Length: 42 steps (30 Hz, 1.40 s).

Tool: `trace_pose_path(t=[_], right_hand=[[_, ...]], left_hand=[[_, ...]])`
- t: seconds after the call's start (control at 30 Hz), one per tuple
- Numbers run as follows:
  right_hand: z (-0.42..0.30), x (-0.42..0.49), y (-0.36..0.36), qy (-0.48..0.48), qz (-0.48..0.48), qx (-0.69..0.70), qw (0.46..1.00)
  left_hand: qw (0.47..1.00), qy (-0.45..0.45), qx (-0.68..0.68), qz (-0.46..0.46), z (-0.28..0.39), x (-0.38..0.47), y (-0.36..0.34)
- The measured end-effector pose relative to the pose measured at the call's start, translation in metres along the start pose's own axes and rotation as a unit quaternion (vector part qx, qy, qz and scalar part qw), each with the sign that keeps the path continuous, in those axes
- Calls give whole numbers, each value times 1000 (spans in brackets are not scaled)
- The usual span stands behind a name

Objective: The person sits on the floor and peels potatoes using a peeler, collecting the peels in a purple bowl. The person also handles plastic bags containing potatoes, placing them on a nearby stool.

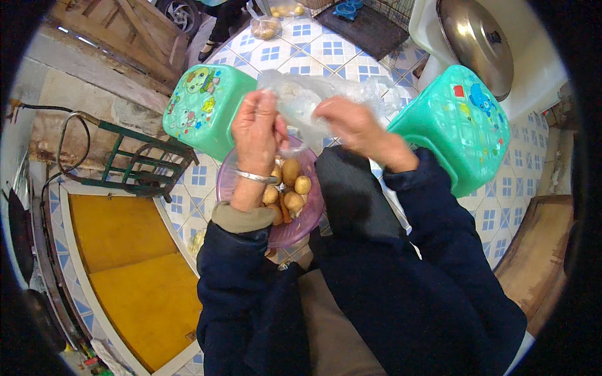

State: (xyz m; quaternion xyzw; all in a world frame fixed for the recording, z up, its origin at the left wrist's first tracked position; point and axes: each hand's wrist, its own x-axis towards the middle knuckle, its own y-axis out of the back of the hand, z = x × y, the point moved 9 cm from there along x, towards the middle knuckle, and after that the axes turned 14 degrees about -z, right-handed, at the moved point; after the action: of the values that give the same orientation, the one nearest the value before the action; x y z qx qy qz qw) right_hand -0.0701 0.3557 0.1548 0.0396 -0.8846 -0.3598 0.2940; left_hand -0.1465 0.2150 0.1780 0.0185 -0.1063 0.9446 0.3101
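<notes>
My left hand (260,134), with a silver bangle at the wrist, is raised over a translucent purple plastic basin (308,230), fingers closed on the edge of a clear plastic bag (301,94). My right hand (352,127) is blurred beside the bag's near side, fingers bent; whether it grips the film I cannot tell. The bag spreads out beyond both hands, between two green plastic stools. Several round, light brown potatoes (294,202) lie in the basin below my left hand, and part of the basin is hidden by that hand and forearm.
One green stool (211,108) stands at the left, another (463,127) at the right. A folded hand cart (127,155) leans at the left wall. Farther off are a tied bag (265,28) on the tiled floor, a person's leg (218,28), a black mat (362,33) and a large metal lid (477,44).
</notes>
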Motion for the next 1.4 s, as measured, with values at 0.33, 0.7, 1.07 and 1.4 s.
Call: trace_pose_path(t=[0.33,0.7,1.07,1.4], right_hand=[[98,14,-62,-77,-190,-237,950],[-15,53,-21,53,-146,-343,926],[-84,102,-130,-32,-369,124,920],[-163,166,-295,54,-444,25,894]], left_hand=[[963,78,232,110,66,-68,55],[940,-169,247,166,150,-162,100],[772,-29,580,259,154,-320,161],[791,-62,408,451,164,-420,254]])
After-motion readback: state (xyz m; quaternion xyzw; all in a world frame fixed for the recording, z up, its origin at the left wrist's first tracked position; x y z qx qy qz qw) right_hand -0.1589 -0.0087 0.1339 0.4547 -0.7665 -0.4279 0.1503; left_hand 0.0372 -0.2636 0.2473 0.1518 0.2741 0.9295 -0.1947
